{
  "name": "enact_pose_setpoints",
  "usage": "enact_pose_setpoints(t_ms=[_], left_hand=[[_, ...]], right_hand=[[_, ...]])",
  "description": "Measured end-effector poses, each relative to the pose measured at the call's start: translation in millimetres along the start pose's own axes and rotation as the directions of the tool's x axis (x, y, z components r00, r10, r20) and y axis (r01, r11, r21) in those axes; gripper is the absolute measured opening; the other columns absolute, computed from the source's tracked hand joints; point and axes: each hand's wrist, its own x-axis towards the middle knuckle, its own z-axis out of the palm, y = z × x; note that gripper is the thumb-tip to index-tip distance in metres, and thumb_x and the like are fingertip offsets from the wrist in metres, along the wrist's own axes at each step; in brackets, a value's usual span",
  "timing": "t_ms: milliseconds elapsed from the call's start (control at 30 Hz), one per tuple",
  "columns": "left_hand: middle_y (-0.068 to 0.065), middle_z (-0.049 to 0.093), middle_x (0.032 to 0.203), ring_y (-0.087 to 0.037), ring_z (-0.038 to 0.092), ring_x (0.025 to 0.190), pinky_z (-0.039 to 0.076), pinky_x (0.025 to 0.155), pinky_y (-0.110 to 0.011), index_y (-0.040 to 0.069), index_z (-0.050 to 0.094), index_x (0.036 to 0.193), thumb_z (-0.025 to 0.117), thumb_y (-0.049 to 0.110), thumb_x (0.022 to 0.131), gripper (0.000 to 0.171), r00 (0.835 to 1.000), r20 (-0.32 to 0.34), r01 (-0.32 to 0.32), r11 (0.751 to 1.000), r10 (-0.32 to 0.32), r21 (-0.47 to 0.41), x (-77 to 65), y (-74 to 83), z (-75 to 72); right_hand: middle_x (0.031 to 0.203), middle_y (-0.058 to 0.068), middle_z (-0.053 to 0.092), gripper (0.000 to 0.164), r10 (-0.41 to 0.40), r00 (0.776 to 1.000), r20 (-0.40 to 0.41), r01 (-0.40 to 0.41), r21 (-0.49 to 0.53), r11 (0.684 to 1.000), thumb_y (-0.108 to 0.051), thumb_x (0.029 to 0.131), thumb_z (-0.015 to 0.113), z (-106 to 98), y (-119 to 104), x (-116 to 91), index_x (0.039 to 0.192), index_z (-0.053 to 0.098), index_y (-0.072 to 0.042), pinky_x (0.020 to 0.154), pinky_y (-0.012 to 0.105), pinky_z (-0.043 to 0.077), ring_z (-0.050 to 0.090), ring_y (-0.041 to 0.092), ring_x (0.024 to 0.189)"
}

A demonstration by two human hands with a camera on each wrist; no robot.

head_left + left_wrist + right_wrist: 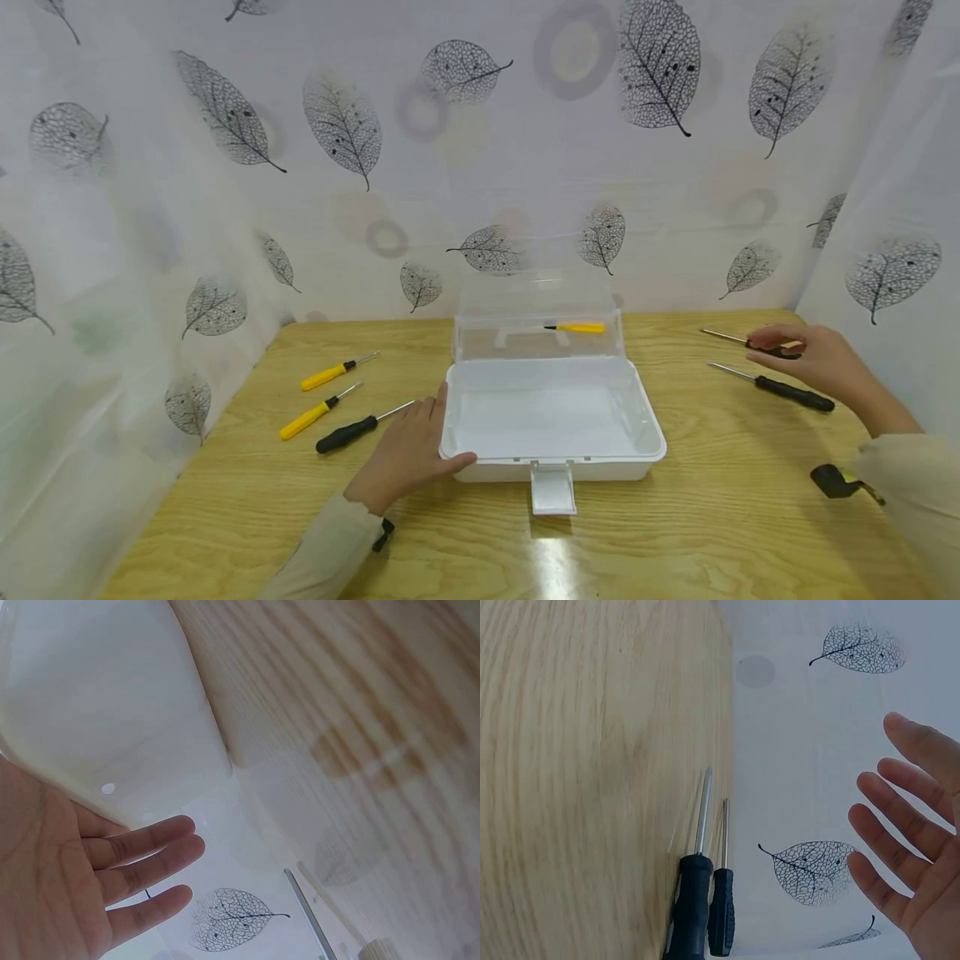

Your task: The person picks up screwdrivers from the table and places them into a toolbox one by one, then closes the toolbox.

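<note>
A white plastic box (495, 472) stands with its clear lid (468, 340) tipped back and its front latch (553, 492) hanging down. My left hand (408, 446) rests against the left side of the box, thumb on the front rim and fingers extended along the wall. Over at the right, my right hand (817, 354) hovers above a small black screwdriver (776, 352), fingers apart and only loosely bent. The right wrist view shows this hand away from both tools, holding nothing. Nearer to me lies a larger black screwdriver (795, 393).
Left of the box lie two yellow screwdrivers (322, 377) and a black screwdriver (348, 435). Another yellow screwdriver (581, 327) shows at the lid. A leaf-patterned curtain (510, 167) encloses the wooden table (675, 533) at the back and sides.
</note>
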Motion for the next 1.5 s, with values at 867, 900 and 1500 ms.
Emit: enact_pose_setpoints(t_ms=[867, 900, 1500], left_hand=[[-0.022, 0.054, 0.129, -0.034, 0.054, 0.116, 0.044, 0.100, -0.045, -0.007, 0.023, 0.146, 0.054, 0.068, 0.080, 0.105, 1.000, -0.019, -0.017, 1.000, 0.017, 0.002, 0.1, -2.3, 2.5], [-0.022, 0.054, 0.129, -0.034, 0.055, 0.116, 0.044, 0.101, -0.045, -0.007, 0.022, 0.146, 0.054, 0.068, 0.080, 0.105, 1.000, -0.016, -0.017, 1.000, 0.017, 0.002, 0.1, -2.4, 2.6], [-0.023, 0.053, 0.131, -0.034, 0.054, 0.117, 0.042, 0.102, -0.046, -0.006, 0.020, 0.147, 0.052, 0.070, 0.079, 0.106, 1.000, 0.001, 0.002, 1.000, -0.002, -0.012, 0.5, -1.6, 2.8]], right_hand=[[0.101, 0.027, 0.065, 0.045, 0.158, 0.984, 0.084, -0.152, -0.069, 0.986, -0.030, 0.086, 0.068, 5.1, 53.4, -19.9, 0.113, 0.062, 0.006, 0.061, 0.033, 0.052, 0.038, -0.024, 0.070], [0.101, 0.028, 0.065, 0.046, 0.167, 0.981, 0.093, -0.161, -0.071, 0.984, -0.031, 0.086, 0.068, 5.1, 55.0, -20.4, 0.113, 0.061, 0.006, 0.062, 0.037, 0.052, 0.038, -0.024, 0.070], [0.103, 0.026, 0.064, 0.051, 0.175, 0.970, 0.168, -0.158, -0.106, 0.982, -0.032, 0.084, 0.070, 8.9, 81.8, -25.6, 0.116, 0.060, 0.007, 0.063, 0.041, 0.049, 0.038, -0.023, 0.069]])
